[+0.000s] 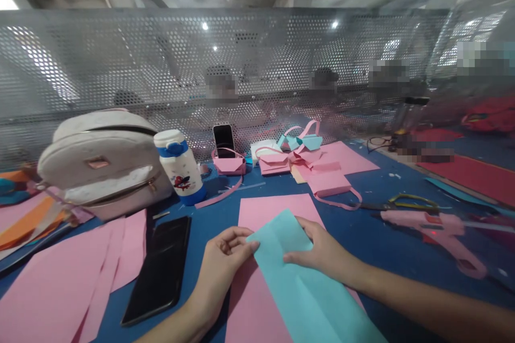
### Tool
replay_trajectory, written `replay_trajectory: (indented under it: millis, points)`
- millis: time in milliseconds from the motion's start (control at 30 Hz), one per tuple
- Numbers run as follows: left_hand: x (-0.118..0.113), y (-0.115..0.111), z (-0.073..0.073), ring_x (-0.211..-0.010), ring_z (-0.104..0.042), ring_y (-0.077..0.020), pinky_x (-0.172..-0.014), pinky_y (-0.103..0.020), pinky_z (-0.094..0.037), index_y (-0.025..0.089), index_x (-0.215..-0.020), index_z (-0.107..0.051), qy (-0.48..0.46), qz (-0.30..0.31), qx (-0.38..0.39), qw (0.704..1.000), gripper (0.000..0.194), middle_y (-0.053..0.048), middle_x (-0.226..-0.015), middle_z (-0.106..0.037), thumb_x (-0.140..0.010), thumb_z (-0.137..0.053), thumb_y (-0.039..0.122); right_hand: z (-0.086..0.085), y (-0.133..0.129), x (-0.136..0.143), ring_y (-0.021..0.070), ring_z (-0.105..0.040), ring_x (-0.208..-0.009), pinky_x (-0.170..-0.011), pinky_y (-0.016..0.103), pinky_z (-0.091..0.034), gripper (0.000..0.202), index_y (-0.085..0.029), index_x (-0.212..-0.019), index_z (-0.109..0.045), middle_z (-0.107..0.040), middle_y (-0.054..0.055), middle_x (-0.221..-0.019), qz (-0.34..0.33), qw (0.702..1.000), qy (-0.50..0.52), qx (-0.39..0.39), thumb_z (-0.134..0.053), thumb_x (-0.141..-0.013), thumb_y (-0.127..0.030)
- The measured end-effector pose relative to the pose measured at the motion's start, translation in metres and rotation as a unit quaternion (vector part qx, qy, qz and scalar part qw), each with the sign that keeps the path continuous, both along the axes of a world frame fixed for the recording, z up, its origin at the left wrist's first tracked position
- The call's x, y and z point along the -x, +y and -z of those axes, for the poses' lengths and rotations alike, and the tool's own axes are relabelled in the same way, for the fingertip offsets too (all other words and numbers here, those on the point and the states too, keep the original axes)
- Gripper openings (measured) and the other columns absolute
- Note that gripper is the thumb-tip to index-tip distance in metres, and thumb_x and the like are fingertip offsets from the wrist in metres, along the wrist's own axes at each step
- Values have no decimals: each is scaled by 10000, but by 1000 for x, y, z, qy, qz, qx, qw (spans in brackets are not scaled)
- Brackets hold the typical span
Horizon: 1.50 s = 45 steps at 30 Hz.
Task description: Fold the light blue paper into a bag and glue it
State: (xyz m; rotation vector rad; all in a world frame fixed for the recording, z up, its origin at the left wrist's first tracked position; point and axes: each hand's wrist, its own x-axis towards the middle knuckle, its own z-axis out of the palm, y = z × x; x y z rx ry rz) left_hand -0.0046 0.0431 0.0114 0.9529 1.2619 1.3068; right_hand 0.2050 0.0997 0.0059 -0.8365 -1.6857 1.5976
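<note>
A sheet of light blue paper [306,284] with a crease near its far end lies slantwise between my hands. My left hand [227,257] pinches its left corner between thumb and fingers. On the opposite edge, my right hand [322,249] grips the paper, thumb on top and the fingers partly hidden behind it. Beneath is a flat sheet of pink paper [257,300] on the blue table [213,220]. Beyond the hands stand small folded pink paper bags [274,163] with strip handles, and a light blue one [309,142].
At left are pink sheets [60,273], a black phone [159,273], a pale backpack [108,161] and a white-and-blue bottle [179,169]. A pink glue gun [434,228] with a red light and scissors [412,202] lie right. A perforated metal screen [161,53] borders the back; people sit behind it.
</note>
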Motion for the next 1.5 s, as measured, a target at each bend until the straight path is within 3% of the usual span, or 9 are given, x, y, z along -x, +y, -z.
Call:
replay_trajectory:
  millis: [333,700,900,1000,1167,1333,1500]
  points:
    - [0,4,-2,-599,-645,-118,-627,-185,-489,150,-843,-731,-10,1,28,1000,345,12,-619,-694,-595,-894,326,-12,-4,2,254,-688,-917,-769,329,-554,502,-162,-1071,-632,-731,72,-1004,11,1000,8,25,-827,-671,-395]
    - [0,7,0,-548,-637,-97,-545,-148,-480,137,-777,-715,-3,0,21,1000,330,7,-600,-694,-584,-901,331,-7,-1,4,230,-684,-840,-716,307,-542,446,-159,-997,-653,-737,58,-945,34,999,19,34,-835,-645,-362]
    - [-5,6,3,-567,-698,-208,-601,-306,-594,119,-698,-692,-14,73,36,997,384,-61,-598,-714,-608,-868,449,-7,-1,5,222,-674,-756,-654,294,-528,424,-144,-907,-673,-734,50,-836,38,997,29,55,-860,-592,-357]
    - [-7,5,1,-556,-706,-223,-618,-328,-605,114,-649,-679,-11,86,36,996,413,-79,-578,-713,-620,-848,490,-8,-2,5,211,-662,-728,-641,288,-519,419,-137,-882,-677,-728,51,-817,41,997,33,63,-866,-583,-362]
    - [-6,4,-2,-568,-716,-230,-615,-310,-605,119,-640,-682,6,76,24,997,424,-82,-574,-721,-611,-847,508,-8,1,2,203,-659,-736,-639,273,-505,406,-145,-865,-672,-714,32,-771,42,996,45,67,-851,-607,-403]
    - [1,7,1,-560,-710,-207,-605,-272,-592,134,-635,-680,34,41,3,999,403,-60,-587,-731,-643,-826,509,-4,16,-6,85,-500,-456,-457,197,-360,383,-152,-726,-616,-606,-35,-545,110,992,27,59,-805,-651,-477]
    - [9,10,-1,-574,-706,-197,-612,-255,-582,150,-610,-659,60,22,-7,998,387,-37,-576,-722,-659,-813,501,-7,29,-12,131,-605,-543,-484,218,-432,435,-158,-748,-588,-685,32,-672,142,988,28,43,-753,-683,-555]
